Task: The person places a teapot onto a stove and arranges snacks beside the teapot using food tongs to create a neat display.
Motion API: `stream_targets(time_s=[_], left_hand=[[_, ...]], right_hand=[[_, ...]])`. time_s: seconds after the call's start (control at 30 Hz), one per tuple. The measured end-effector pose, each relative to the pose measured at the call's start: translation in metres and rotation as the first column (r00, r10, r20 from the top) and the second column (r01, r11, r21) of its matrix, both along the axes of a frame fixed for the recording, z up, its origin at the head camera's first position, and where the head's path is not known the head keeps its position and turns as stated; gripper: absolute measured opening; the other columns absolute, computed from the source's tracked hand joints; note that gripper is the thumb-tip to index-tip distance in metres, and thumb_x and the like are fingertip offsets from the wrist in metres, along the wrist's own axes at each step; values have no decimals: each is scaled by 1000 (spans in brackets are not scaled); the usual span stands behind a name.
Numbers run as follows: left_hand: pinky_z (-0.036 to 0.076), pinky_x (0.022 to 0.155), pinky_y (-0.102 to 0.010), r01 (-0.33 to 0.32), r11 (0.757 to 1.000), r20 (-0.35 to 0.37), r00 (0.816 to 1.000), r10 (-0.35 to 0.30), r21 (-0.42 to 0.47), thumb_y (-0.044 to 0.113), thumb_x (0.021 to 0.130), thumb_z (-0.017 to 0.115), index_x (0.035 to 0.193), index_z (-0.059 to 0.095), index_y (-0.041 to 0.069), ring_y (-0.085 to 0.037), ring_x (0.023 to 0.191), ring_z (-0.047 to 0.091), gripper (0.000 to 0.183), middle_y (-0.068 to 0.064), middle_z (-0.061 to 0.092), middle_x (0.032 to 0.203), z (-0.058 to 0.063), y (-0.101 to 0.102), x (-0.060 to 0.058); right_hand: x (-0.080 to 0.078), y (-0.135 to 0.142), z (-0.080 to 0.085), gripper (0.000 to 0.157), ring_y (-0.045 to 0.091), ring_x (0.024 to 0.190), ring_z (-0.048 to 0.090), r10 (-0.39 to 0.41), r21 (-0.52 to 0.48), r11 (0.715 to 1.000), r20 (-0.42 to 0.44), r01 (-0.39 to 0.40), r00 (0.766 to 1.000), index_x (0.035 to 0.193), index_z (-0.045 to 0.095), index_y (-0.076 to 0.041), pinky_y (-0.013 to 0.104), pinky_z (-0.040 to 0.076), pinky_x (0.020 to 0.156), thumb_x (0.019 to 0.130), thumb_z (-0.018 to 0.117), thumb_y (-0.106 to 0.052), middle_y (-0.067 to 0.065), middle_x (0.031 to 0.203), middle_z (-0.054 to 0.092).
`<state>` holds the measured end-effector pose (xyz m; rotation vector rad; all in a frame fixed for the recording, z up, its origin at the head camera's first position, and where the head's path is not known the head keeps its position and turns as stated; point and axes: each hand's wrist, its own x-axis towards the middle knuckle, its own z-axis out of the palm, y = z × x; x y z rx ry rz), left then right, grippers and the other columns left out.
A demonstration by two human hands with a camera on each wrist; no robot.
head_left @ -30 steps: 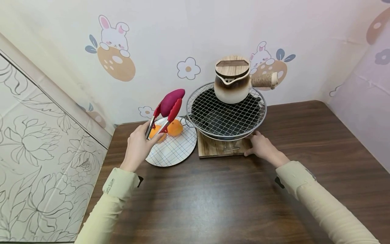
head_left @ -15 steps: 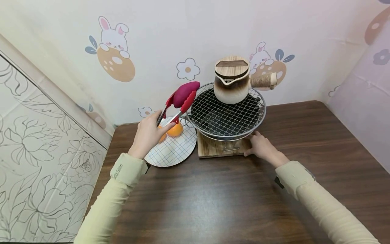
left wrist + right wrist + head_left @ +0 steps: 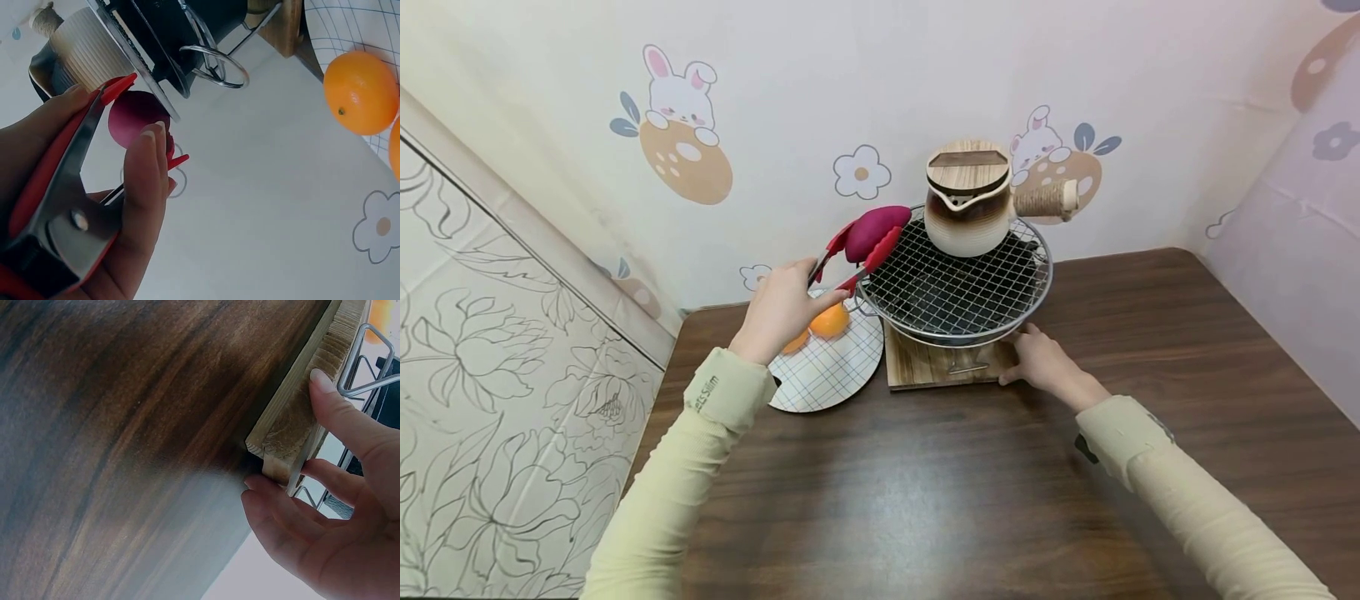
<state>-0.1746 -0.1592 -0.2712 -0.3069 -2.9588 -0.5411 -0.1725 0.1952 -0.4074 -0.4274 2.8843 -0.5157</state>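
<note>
My left hand (image 3: pixel 784 308) holds kitchen tongs (image 3: pixel 882 252) with red tips, and between these tips sits a purple sweet potato (image 3: pixel 872 233). The sweet potato overlaps the left rim of the round wire grill rack (image 3: pixel 955 304) in the head view. In the left wrist view, the sweet potato (image 3: pixel 132 119) appears right at the rack's edge, with fingers around the tongs (image 3: pixel 75 200). My right hand (image 3: pixel 1047 362) grips the right end of the wooden board (image 3: pixel 917 367) under the grill. The right wrist view shows the thumb on top of the board (image 3: pixel 297 412) and fingers at its corner.
On the back of the rack stands a teapot (image 3: pixel 966 229) with a wooden lid and rope-wrapped handle. Left of the grill, a round grid-patterned plate (image 3: pixel 838 379) bears two oranges (image 3: pixel 830 321). A patterned wall (image 3: pixel 790 100) rises directly behind the brown table (image 3: pixel 880 492).
My left hand has moved right with the tongs and sweet potato, from above the plate to the rack's left rim. The right hand has stayed on the board.
</note>
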Motion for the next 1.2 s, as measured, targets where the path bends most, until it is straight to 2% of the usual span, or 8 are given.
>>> stream_targets(time_s=[0.17, 0.4, 0.5, 0.6, 0.93, 1.2], left_hand=[[47, 77, -44, 0, 1000, 24, 1000, 0, -15, 49, 85, 68, 119, 60, 8, -29, 92, 63, 54, -12, 68, 102, 3, 5, -4], [41, 58, -34, 7, 1000, 21, 1000, -6, -28, 50, 84, 69, 98, 61, 5, -25, 71, 55, 48, -10, 63, 87, 4, 10, -4], [37, 56, -31, -1, 999, 21, 1000, 2, -33, 51, 83, 70, 97, 61, 6, -23, 67, 52, 48, -9, 61, 84, 4, 12, -5], [36, 57, -32, 1, 999, 18, 1000, 0, -37, 51, 83, 70, 95, 60, 6, -24, 68, 52, 47, -8, 61, 83, 4, 13, -4], [46, 67, -40, 17, 999, -5, 1000, -18, -45, 50, 83, 70, 97, 60, 7, -28, 79, 61, 46, -9, 64, 91, 1, 12, -4], [50, 72, -44, 9, 999, -2, 1000, -9, -42, 53, 83, 69, 109, 61, 7, -31, 87, 64, 53, -11, 66, 102, -2, 10, -3]], right_hand=[[0, 0, 0, 86, 52, 105, 54, 8, -1, 1000, -2, -8, 1000, 138, 44, 9, 60, 48, 84, 71, 84, -27, 39, 122, 47], [0, -1, -3, 84, 50, 103, 55, 21, 1, 1000, -27, -20, 999, 137, 46, 9, 60, 49, 82, 71, 84, -27, 37, 121, 49], [0, -1, -3, 84, 50, 103, 55, 23, 3, 1000, -32, -23, 999, 137, 45, 9, 60, 49, 82, 71, 84, -26, 37, 120, 49], [0, 0, -3, 84, 50, 102, 55, 23, 4, 1000, -31, -22, 999, 137, 46, 9, 60, 49, 82, 71, 84, -26, 37, 120, 50], [0, 0, -4, 84, 49, 101, 55, 22, 8, 1000, -34, -22, 999, 137, 46, 9, 59, 49, 81, 71, 84, -27, 37, 118, 50], [0, 0, -2, 83, 50, 104, 54, 26, 10, 1000, -36, -26, 999, 136, 46, 9, 59, 49, 83, 71, 84, -27, 37, 120, 50]])
